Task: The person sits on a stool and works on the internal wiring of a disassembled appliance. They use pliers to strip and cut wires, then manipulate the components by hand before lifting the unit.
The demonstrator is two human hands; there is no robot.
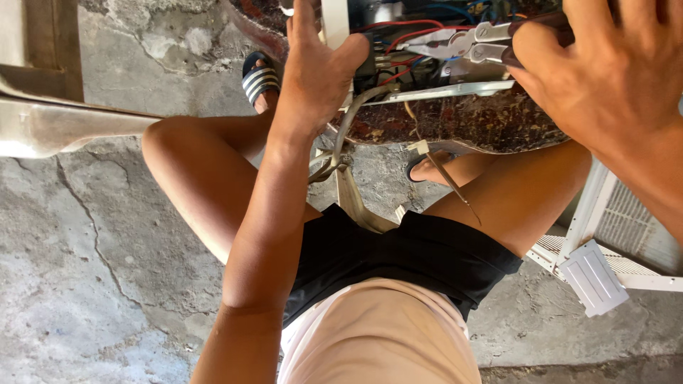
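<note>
My left hand point(316, 67) grips the white edge of an opened appliance chassis point(455, 117), thumb over a black part beside the wiring. My right hand point(605, 71) is closed around the dark handles of metal pliers point(462, 44), whose jaws point left into a cluster of red, blue and black wires point(398, 35). The chassis has a rusty, stained base and rests above my knees. A grey cable point(345, 135) hangs from it down toward my lap.
I sit over a cracked concrete floor point(85, 270), feet in striped sandals point(260, 80). A white plastic grille cover point(605, 249) lies at the right. A metal bar point(57, 128) and wooden frame sit at the upper left. A thin metal strip point(452, 181) hangs below the chassis.
</note>
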